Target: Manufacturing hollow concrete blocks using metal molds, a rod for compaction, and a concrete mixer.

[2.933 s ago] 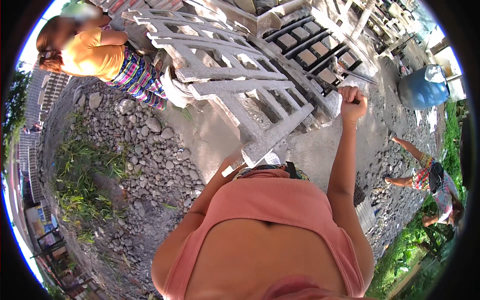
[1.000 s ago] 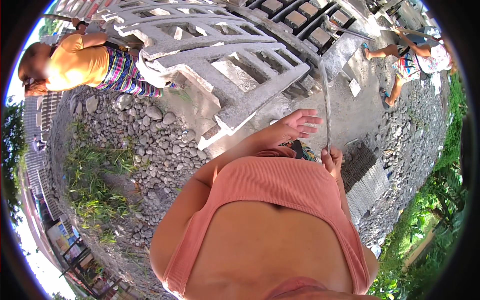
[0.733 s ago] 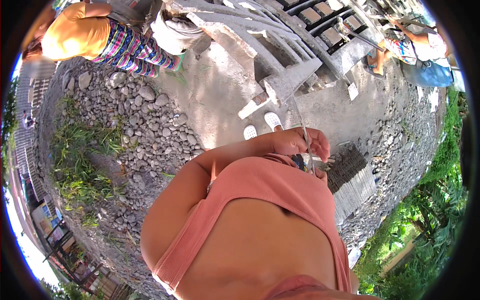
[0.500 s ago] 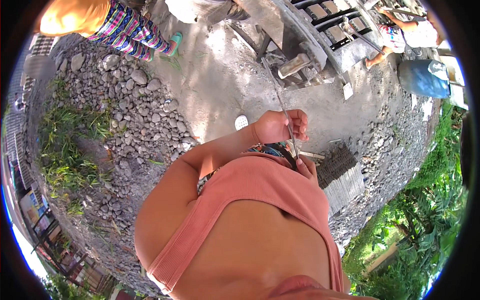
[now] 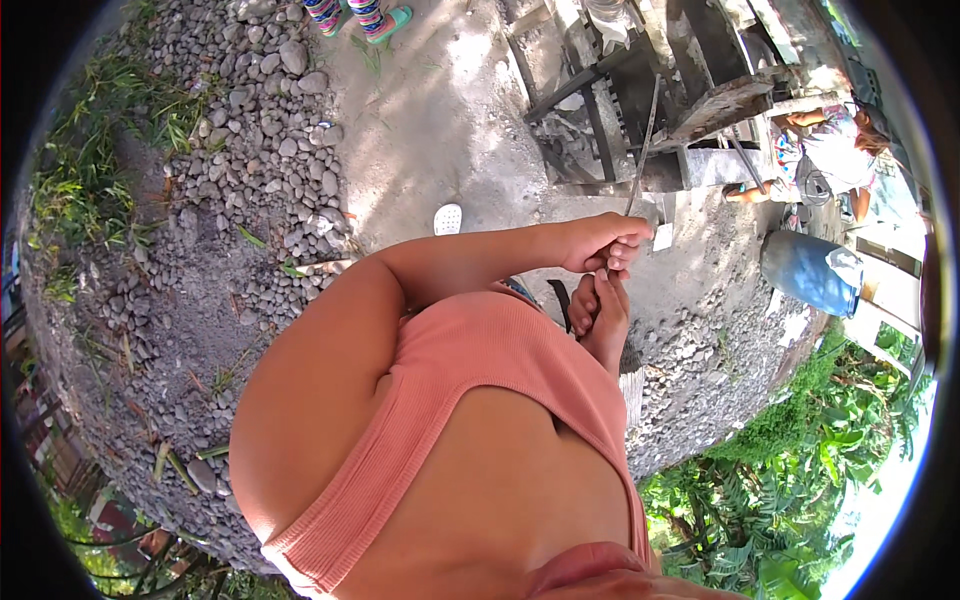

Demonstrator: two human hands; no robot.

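Note:
A long thin grey rod (image 5: 646,143) slants up and away from my hands toward a weathered wooden frame. My left hand (image 5: 608,243) is closed round it in a fist, with the arm stretched across my front. Just below and almost touching it, my right hand (image 5: 600,308) has its fingers bent round the rod's near end. That end is mostly hidden by the fingers. A dark strap (image 5: 562,303) shows beside the right hand.
The wooden frame (image 5: 605,120) stands ahead. A person (image 5: 835,150) crouches at the right near a blue barrel (image 5: 812,275). Another person's patterned leg (image 5: 368,18) shows at the top. Stones (image 5: 270,140) cover the left ground. A white clog (image 5: 447,219) lies ahead.
My left hand has moved right and closed more tightly on the rod. My right hand has come up close to it. The rod's far end has swung right, and the view has shifted.

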